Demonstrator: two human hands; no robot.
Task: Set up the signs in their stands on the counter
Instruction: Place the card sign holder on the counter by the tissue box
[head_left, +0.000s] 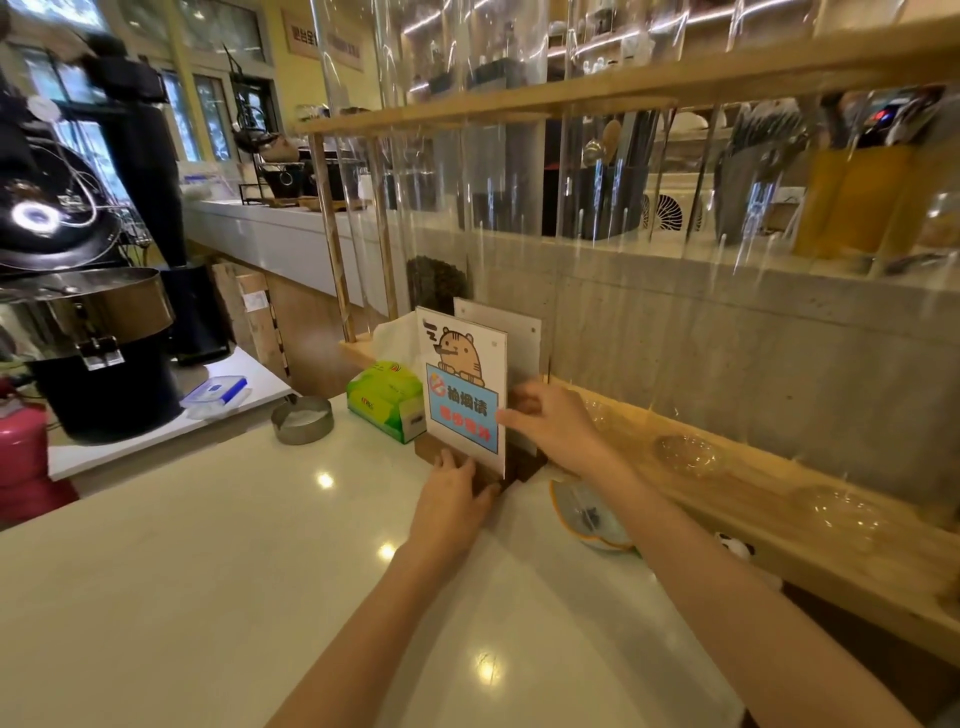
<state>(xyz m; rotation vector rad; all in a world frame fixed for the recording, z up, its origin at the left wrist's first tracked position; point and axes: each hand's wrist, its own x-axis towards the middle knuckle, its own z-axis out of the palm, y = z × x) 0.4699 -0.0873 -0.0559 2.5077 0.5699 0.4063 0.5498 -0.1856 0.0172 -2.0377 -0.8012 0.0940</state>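
The sign (464, 387) is standing upright in its stand (485, 480) at the far edge of the glossy white bench (234, 545). The left hand (451, 499) is pressing flat on the stand, fingers released. The right hand (556, 421) is pinching the sign's right edge. A tissue box (384, 400) is sitting just left.

A cartoon tiger sign (464, 387) with a blue panel is standing upright in a dark wooden stand (488, 480) near the frame's centre, on the white worktop (208, 545). A second, plain grey sign (519, 332) is standing just behind it.
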